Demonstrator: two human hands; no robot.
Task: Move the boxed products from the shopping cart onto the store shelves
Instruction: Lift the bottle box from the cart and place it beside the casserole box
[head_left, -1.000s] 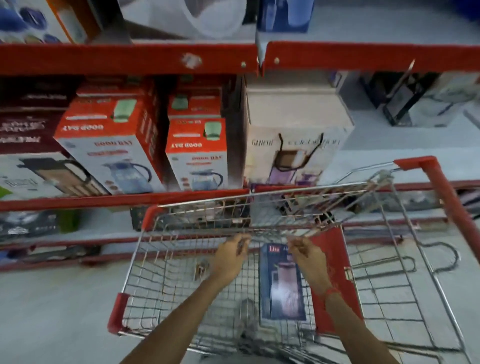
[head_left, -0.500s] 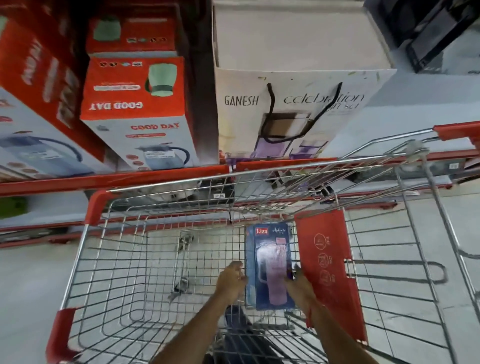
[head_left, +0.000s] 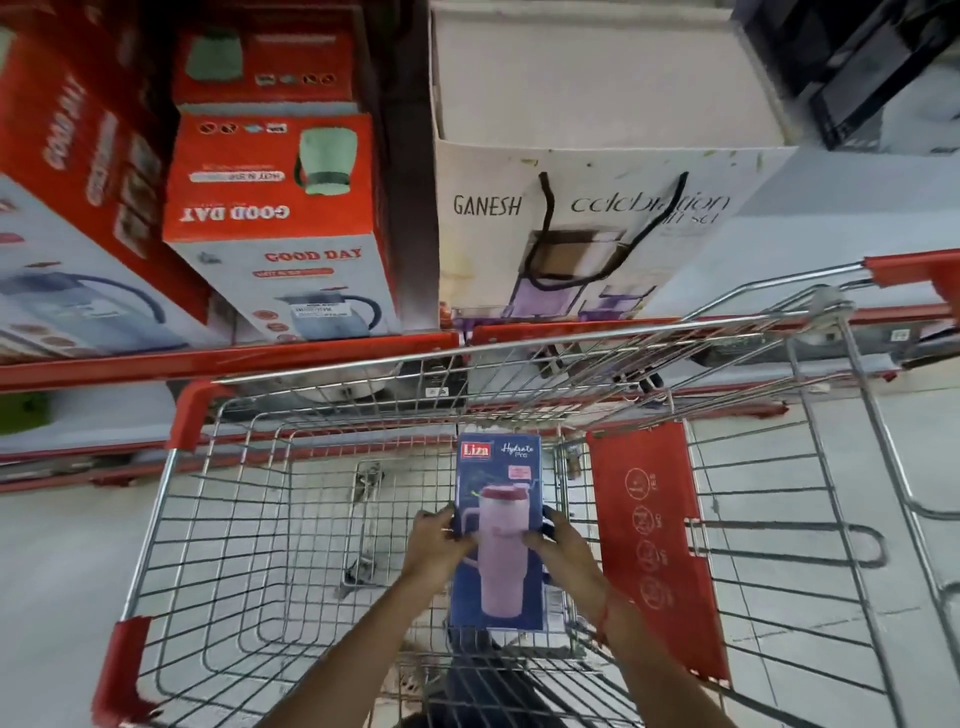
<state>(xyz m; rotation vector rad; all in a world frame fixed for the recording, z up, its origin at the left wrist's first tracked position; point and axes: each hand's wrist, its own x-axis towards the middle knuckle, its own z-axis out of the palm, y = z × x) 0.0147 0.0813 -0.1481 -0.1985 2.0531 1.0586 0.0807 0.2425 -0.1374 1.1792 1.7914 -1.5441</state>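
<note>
Hands, left (head_left: 434, 545) and right (head_left: 563, 551): grip clamps flat blue cardboard box (head_left: 497, 530); inside wire-mesh cart (head_left: 218, 545).

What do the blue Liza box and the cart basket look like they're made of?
Blue Liza box: probably printed cardboard with a slightly glossy finish, judging by its sharp edges and printed tumbler picture. Cart basket: shiny metal wire, likely plated steel, with red plastic-looking corner guards.

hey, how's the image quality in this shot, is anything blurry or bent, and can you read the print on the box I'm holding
Head view: wide-angle bending curves the red shelf edge and the cart rails; the left kettle boxes smear with blur near the frame edge. The blue box, gripped by the left hand and right hand, is sharp enough to read "Liza". Lighting is even, without harsh glare.
</note>
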